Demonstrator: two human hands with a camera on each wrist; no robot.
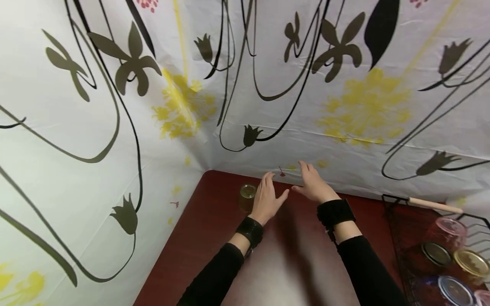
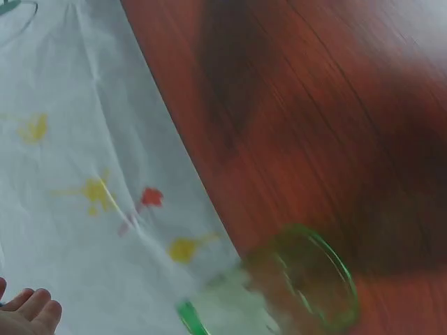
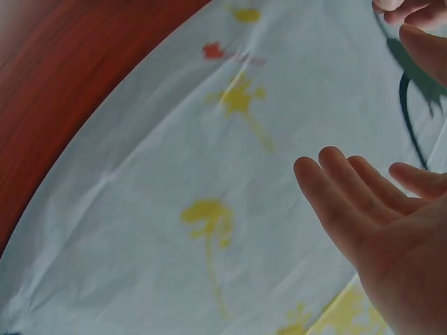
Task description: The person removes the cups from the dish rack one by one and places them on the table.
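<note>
Jar (image 1: 247, 196) just beside left hand (image 1: 266, 197)

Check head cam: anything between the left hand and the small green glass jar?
Nothing. Left hand sits right beside the small green glass jar, with no gap visible; whether they touch is unclear. Red-brown wooden table lies below.

A white sheet printed with black vines, olive flowers and yellow blooms (image 1: 344, 127) is hung behind and to the left of a dark red wooden table (image 1: 199, 229). At the table's right end a black wire rack (image 1: 398, 221) is seen, in which glass jars with metal lids (image 1: 472, 261) are kept; a pale wooden stick (image 1: 434, 205) is laid across its top
</note>
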